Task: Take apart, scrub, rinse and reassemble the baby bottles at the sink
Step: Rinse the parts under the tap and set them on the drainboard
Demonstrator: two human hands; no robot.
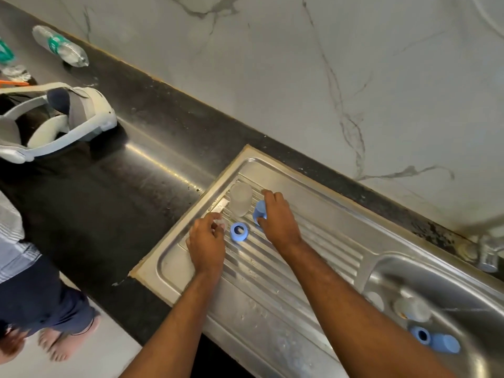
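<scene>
**Bottle parts on the drainboard, one in each hand**

The person stands at a steel sink unit with both arms reaching onto the ribbed drainboard [313,241].

- The left hand [207,241] has its fingers curled in, pinching a small clear piece, apparently a teat [221,221], at the fingertips.
- The right hand [278,216] grips a blue cap [259,211] from above, thumb on the near side and fingers over the far side.
- Between the two hands, just beside the left fingertips, a blue screw ring [239,232] lies flat on the ribs with its opening facing up.
- Just beyond the hands, touching or nearly touching the blue cap, a frosted clear bottle body [240,199] stands on the drainboard.

To the right of the right forearm, well apart from both hands, the sink basin [381,271] holds a second clear bottle body [411,308], a second blue ring [421,335] and a second blue cap [447,343]. The tap base [488,255] sits behind the basin.

To the left of the left hand, on the dark counter [122,186], rest a white headset [62,121] and, farther off, a plastic water bottle [60,46] lying on its side.
</scene>
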